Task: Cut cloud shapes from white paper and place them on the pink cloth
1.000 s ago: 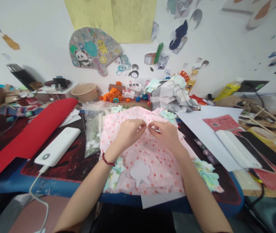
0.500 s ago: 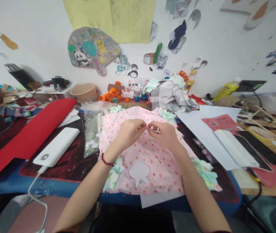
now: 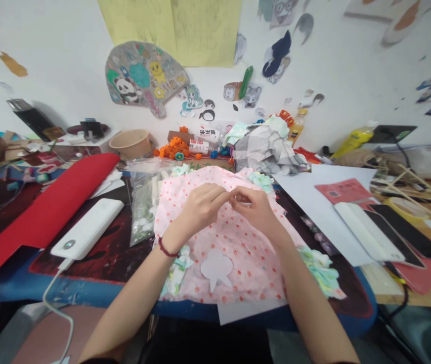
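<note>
Over a pink cloth with red dots, my two hands meet at the fingertips. My left hand, below a dark red bracelet, is closed with its fingers pressed together. My right hand pinches toward it with curled fingers. Whatever lies between the fingertips is too small to make out. Ruffles of pale green and yellow fabric edge the cloth at its corners. A white paper cutout shaped like a cloud with two points lies on the cloth between my forearms.
Left of the cloth are a clear plastic bag, a white power bank with a cable and a long red sheet. White paper and phones lie right. Crumpled grey fabric and orange flowers stand behind.
My left hand has turned so its knuckles face up more, and its fingertips now press against those of my right hand. The cloth and cutout have hardly moved.
</note>
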{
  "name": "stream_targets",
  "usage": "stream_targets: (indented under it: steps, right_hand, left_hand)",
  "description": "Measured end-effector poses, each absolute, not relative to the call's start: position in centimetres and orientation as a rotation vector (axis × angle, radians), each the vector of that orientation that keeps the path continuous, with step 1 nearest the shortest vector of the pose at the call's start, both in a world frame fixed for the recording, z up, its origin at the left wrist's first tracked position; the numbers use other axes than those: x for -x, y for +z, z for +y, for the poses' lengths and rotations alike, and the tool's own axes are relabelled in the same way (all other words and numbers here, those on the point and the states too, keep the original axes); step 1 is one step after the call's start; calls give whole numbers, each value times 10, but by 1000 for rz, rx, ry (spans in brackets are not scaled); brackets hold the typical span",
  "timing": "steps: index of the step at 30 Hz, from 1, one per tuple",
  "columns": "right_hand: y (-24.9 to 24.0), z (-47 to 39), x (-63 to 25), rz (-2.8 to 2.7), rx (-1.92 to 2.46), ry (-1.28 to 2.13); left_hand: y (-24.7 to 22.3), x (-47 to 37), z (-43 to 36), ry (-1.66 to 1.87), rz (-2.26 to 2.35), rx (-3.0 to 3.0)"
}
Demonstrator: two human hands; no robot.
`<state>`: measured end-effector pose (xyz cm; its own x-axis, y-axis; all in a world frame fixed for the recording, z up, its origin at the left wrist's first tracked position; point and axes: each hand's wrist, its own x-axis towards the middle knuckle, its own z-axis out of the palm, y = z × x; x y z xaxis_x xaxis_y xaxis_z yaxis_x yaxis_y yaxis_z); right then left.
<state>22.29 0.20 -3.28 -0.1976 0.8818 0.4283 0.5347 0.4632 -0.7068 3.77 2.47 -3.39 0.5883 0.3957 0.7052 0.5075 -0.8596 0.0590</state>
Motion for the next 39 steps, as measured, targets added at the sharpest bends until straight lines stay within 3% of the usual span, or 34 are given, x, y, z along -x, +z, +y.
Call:
stream_targets:
  steps: [6,13,24,33,39]
  right_hand:
    - [-32,9,-243,-1686,1220,524]
    - [-34,8,-241,-1469,809,1093]
    - [-27,-5,-237,-1351,527,1469]
    - [-32,-1,-228,-1406,726,1470]
    - [-23,-10,-220,-1344,592,1490]
  left_hand:
    - [-16,-35,14,-1464,-895,2542]
    - [-16,-50,25,-2179,-1264,2907]
    - [-19,-63,21,-2904,-1505,2732]
    - [-23,-58,25,-2792,-1589,2729]
    - [-23,-55,31,-2846,-1588,2656]
